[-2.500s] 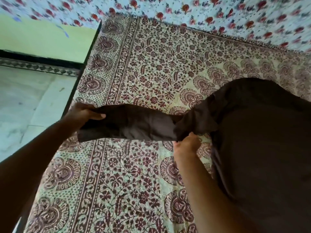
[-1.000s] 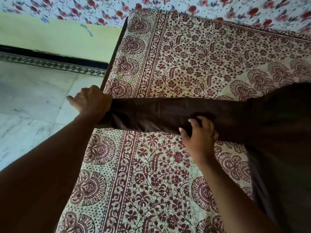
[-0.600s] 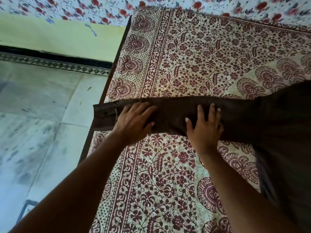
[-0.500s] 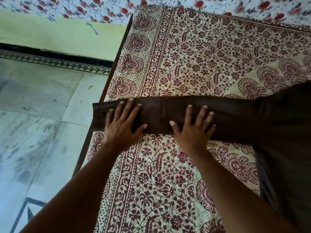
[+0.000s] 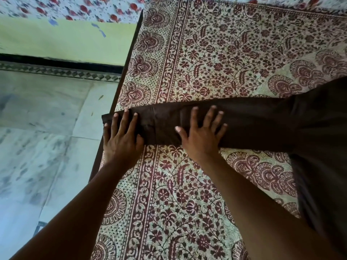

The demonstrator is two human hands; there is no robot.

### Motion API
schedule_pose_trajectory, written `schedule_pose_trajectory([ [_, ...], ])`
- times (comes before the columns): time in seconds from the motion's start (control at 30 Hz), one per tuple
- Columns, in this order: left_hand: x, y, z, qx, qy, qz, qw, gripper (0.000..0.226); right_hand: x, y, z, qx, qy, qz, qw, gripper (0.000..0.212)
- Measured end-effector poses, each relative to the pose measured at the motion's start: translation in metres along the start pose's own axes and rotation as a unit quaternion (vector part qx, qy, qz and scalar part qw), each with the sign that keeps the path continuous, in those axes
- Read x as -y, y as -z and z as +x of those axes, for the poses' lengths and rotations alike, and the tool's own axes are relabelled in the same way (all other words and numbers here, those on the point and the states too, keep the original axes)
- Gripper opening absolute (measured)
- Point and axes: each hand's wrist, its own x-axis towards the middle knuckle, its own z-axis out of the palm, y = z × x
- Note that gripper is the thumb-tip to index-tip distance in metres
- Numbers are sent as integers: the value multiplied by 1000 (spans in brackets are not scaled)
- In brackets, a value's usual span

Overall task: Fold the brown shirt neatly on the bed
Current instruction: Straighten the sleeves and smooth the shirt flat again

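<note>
Brown shirt (image 5: 309,132) lies on the bed (image 5: 216,53), sleeve (image 5: 253,121) stretched to its edge; left hand (image 5: 122,139) and right hand (image 5: 202,134) press it flat-fingered, gripping nothing; best smoothed outward toward the cuff before folding.

No readable text, no labels, no brands, no numbers, no signs, only floral print on bedspread (image 5: 216,53)

Items counted, head view:
- brown shirt (image 5: 309,128): 1, one sleeve (image 5: 244,124) laid out
- hands: 2, left hand (image 5: 122,139), right hand (image 5: 201,136)
- printed bedsheet (image 5: 216,59): 1
- bed frame edge (image 5: 122,72): 1
</note>
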Motion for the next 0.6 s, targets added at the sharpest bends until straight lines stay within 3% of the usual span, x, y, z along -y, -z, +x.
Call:
schedule_pose_trajectory([
  [0.1,-33,9,-1,-34,50,19,998,66,2,3,-11,60,258,-15,964,65],
  [0.17,-56,11,-4,-48,25,19,998,60,-18,8,-12,1,277,41,960,61],
  [0.23,-75,9,-8,-45,-21,24,998,58,-48,15,-11,-149,145,57,976,61],
  [0.3,-97,4,-9,-44,-71,22,996,56,-89,25,-7,-219,-28,28,975,62],
  [0.37,-124,-1,-8,-44,-116,0,992,54,-127,34,-4,-172,-153,27,973,63],
  [0.43,-157,-5,-5,-29,-153,-39,987,54,-155,36,-3,-116,-199,35,972,62],
  [0.5,-191,-10,0,-13,-189,-70,979,54,-169,30,-11,-91,-125,-8,988,66],
  [0.6,-239,-12,10,13,-229,-107,967,58,-177,27,-29,-41,123,-67,989,66],
])
